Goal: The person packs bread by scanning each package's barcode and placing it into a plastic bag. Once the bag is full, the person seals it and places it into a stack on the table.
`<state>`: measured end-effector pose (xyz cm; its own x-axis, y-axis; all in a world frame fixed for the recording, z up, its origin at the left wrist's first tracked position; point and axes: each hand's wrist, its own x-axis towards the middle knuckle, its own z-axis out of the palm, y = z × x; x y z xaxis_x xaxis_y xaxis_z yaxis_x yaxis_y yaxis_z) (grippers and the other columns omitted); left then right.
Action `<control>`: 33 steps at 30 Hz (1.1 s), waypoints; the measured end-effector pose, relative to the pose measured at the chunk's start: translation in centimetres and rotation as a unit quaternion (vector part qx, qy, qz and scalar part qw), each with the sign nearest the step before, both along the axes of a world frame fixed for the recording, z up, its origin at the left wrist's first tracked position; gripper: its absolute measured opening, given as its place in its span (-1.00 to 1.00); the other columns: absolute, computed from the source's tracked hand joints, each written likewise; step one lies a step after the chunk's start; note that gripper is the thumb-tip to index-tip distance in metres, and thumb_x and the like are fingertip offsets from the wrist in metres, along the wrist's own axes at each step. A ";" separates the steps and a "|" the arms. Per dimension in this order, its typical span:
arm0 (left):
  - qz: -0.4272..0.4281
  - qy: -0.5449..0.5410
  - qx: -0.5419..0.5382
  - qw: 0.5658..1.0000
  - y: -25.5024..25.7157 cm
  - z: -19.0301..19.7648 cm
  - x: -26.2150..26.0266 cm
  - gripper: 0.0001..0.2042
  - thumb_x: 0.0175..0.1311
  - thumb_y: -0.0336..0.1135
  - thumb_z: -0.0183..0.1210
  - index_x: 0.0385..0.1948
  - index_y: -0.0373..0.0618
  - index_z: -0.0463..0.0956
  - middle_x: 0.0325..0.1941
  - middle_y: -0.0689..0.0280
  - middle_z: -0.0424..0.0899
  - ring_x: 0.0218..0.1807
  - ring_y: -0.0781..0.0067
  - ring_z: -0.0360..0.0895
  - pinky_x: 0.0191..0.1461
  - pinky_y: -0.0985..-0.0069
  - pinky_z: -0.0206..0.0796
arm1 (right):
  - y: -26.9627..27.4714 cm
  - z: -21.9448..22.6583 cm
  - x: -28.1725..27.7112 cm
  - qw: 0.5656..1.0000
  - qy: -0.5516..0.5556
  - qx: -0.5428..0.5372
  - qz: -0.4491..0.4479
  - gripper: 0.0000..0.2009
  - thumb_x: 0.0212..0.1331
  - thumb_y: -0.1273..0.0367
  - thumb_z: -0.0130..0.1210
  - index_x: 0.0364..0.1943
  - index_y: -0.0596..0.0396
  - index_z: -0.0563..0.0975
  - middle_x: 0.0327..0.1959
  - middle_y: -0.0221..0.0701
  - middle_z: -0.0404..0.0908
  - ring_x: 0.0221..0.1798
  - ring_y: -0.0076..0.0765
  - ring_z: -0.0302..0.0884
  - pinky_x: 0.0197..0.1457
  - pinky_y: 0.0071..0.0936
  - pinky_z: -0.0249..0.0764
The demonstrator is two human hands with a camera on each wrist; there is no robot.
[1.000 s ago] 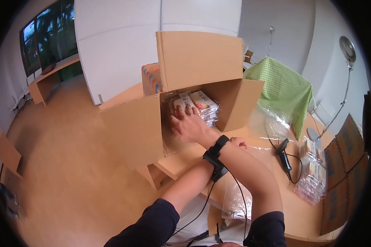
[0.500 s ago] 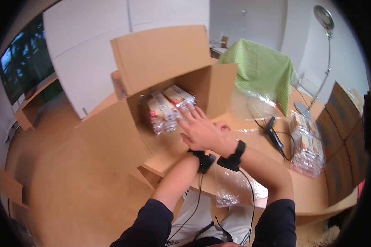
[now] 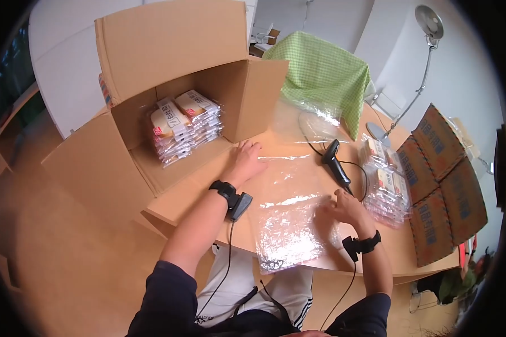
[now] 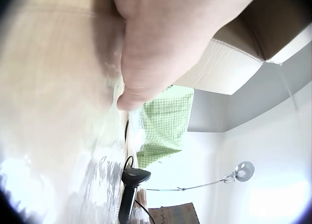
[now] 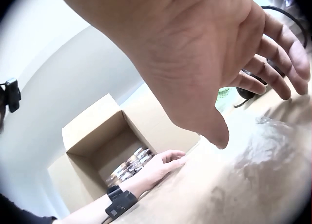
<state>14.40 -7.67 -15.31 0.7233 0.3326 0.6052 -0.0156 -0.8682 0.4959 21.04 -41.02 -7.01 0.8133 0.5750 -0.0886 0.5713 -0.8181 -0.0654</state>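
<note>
In the head view my left hand (image 3: 246,164) rests on the table at the upper left corner of a clear plastic bag (image 3: 289,236), just outside an open cardboard box (image 3: 177,180). Two stacks of wrapped packets (image 3: 194,126) lie inside that box. My right hand (image 3: 351,210) is over the bag's right side, near the handle of a black scanner (image 3: 334,163), its fingers spread and slightly bent in the right wrist view (image 5: 214,63). Neither hand holds anything. The left wrist view shows part of my left hand (image 4: 151,53) low beside the plastic.
More wrapped packets (image 3: 385,185) lie right of the scanner, before an upright printed cardboard piece (image 3: 447,188). At the back are another clear bag (image 3: 303,121), a green checked cloth (image 3: 326,73) and a metal lamp (image 3: 419,90). The table's front edge (image 3: 396,278) runs below.
The right hand has left the box and packets and moved right, over the bag. The arms are no longer crossed. The view has turned right, so the box appears further left.
</note>
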 end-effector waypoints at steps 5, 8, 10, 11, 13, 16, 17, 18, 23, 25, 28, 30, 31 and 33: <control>-0.017 0.113 -0.039 0.993 0.2 1.3 -0.5 -0.60 -0.03 -0.14 0.35 -0.22 -0.25 0.57 -0.15 0.07 0.60 0.05 0.05 0.46 0.16 0.30 0.30 | 0.1 -1.1 0.8 0.994 0.013 0.106 0.023 -0.40 -0.03 -0.01 0.30 -0.16 0.31 0.53 -0.21 -0.08 0.65 -0.12 -0.03 0.63 -0.05 -0.25 0.51; -0.041 0.126 -0.043 0.990 0.5 1.4 -0.8 -0.66 -0.01 -0.16 0.35 -0.32 -0.22 0.56 -0.17 0.06 0.59 0.00 0.07 0.50 0.09 0.30 0.34 | 0.3 -1.4 1.2 0.988 0.067 0.138 0.015 -0.46 -0.08 0.05 0.38 -0.24 0.28 0.55 -0.30 -0.14 0.65 -0.21 -0.11 0.63 -0.12 -0.32 0.52; -0.051 0.141 -0.043 0.988 0.4 1.6 -0.8 -0.76 0.03 -0.23 0.31 -0.41 -0.20 0.52 -0.20 0.08 0.59 -0.09 0.11 0.52 -0.04 0.33 0.38 | -0.1 -1.6 1.9 0.983 0.084 0.161 0.020 -0.53 -0.09 0.07 0.38 -0.37 0.25 0.56 -0.35 -0.14 0.63 -0.24 -0.11 0.64 -0.12 -0.31 0.52; -0.054 0.141 -0.038 0.988 0.4 1.6 -0.8 -0.76 0.03 -0.23 0.31 -0.41 -0.20 0.52 -0.20 0.08 0.59 -0.09 0.11 0.52 -0.04 0.33 0.38 | -0.4 -1.7 2.7 0.980 0.107 0.149 0.076 -0.59 -0.01 0.12 0.35 -0.35 0.22 0.55 -0.39 -0.22 0.61 -0.31 -0.21 0.62 -0.19 -0.36 0.51; -0.116 0.067 -0.081 0.988 0.3 1.5 -0.7 -0.81 0.10 -0.30 0.27 -0.45 -0.20 0.48 -0.33 0.14 0.58 -0.24 0.22 0.54 -0.18 0.38 0.38 | -1.3 -2.2 3.7 0.973 0.126 0.141 0.131 -0.66 0.07 0.16 0.31 -0.34 0.18 0.54 -0.44 -0.31 0.59 -0.39 -0.31 0.59 -0.25 -0.41 0.50; -0.178 0.062 -0.129 0.974 -0.2 2.9 -1.2 -0.83 0.25 -0.30 0.17 -0.34 -0.21 0.45 -0.41 0.20 0.57 -0.37 0.31 0.54 -0.28 0.44 0.40 | -3.1 -2.8 4.2 0.794 0.425 0.410 0.146 -0.79 0.23 0.27 0.20 -0.29 0.14 0.52 -0.48 -0.47 0.52 -0.46 -0.49 0.52 -0.33 -0.50 0.45; -0.181 0.067 -0.123 0.973 -0.3 2.9 -1.1 -0.83 0.25 -0.30 0.17 -0.34 -0.21 0.45 -0.41 0.20 0.57 -0.37 0.31 0.54 -0.28 0.44 0.40 | -3.7 -2.4 4.4 0.762 0.459 0.437 0.129 -0.83 0.27 0.32 0.16 -0.26 0.15 0.52 -0.45 -0.49 0.53 -0.41 -0.52 0.52 -0.33 -0.52 0.45; -0.171 0.085 -0.235 0.953 -0.4 2.9 -1.0 -0.85 0.32 -0.30 0.12 -0.30 -0.19 0.43 -0.45 0.24 0.57 -0.45 0.39 0.51 -0.35 0.48 0.38 | -4.5 -2.4 4.6 0.728 0.493 0.464 0.112 -0.87 0.30 0.37 0.13 -0.22 0.16 0.52 -0.41 -0.52 0.53 -0.36 -0.56 0.53 -0.34 -0.54 0.44; -0.179 0.069 -0.406 0.893 0.2 3.0 -0.5 -0.86 0.45 -0.27 0.01 -0.20 -0.12 0.40 -0.52 0.38 0.55 -0.61 0.54 0.45 -0.52 0.61 0.33 | -6.3 -2.3 6.0 0.486 0.657 0.544 0.190 -0.58 0.37 0.10 -0.06 -0.03 0.23 0.48 -0.21 -0.27 0.57 -0.16 -0.33 0.57 -0.23 -0.49 0.49; -0.139 0.024 -0.564 0.813 0.0 3.5 -0.7 -0.86 0.47 -0.24 -0.02 -0.22 -0.08 0.42 -0.51 0.38 0.53 -0.53 0.49 0.51 -0.45 0.55 0.40 | -6.6 -2.2 5.8 0.487 0.653 0.561 0.149 -0.46 0.35 0.01 -0.11 0.10 0.24 0.42 0.01 -0.14 0.53 0.11 -0.08 0.49 0.08 -0.21 0.43; -0.163 -0.016 -0.617 0.770 0.7 2.7 -0.1 -0.85 0.48 -0.23 -0.05 -0.22 -0.06 0.43 -0.47 0.37 0.53 -0.41 0.40 0.57 -0.31 0.46 0.46 | -6.6 -2.7 5.8 0.495 0.644 0.559 0.166 -0.35 0.34 -0.07 -0.14 0.27 0.21 0.32 0.31 -0.04 0.36 0.38 0.17 0.29 0.32 0.07 0.31; -0.176 -0.014 -0.643 0.745 1.7 2.2 0.6 -0.85 0.47 -0.25 -0.07 -0.22 -0.05 0.43 -0.44 0.36 0.54 -0.34 0.37 0.59 -0.23 0.41 0.47 | -6.5 -2.1 4.6 0.488 0.652 0.558 0.161 -0.31 0.34 -0.12 -0.15 0.32 0.15 0.28 0.36 0.00 0.30 0.35 0.25 0.30 0.34 0.14 0.27; -0.180 -0.019 -0.677 0.713 2.2 2.0 1.2 -0.86 0.47 -0.26 -0.08 -0.22 -0.04 0.44 -0.41 0.35 0.55 -0.27 0.34 0.60 -0.14 0.36 0.47 | -6.3 -2.1 4.6 0.472 0.674 0.542 0.172 -0.28 0.32 -0.16 -0.15 0.34 0.12 0.26 0.33 0.03 0.33 0.34 0.29 0.30 0.35 0.18 0.26; -0.187 -0.011 -0.686 0.704 2.5 2.1 2.0 -0.86 0.47 -0.27 -0.08 -0.22 -0.05 0.44 -0.38 0.34 0.57 -0.23 0.30 0.60 -0.09 0.32 0.46 | -6.1 -2.3 4.4 0.446 0.691 0.533 0.197 -0.29 0.34 -0.16 -0.18 0.35 0.11 0.25 0.32 0.04 0.33 0.34 0.27 0.31 0.34 0.16 0.27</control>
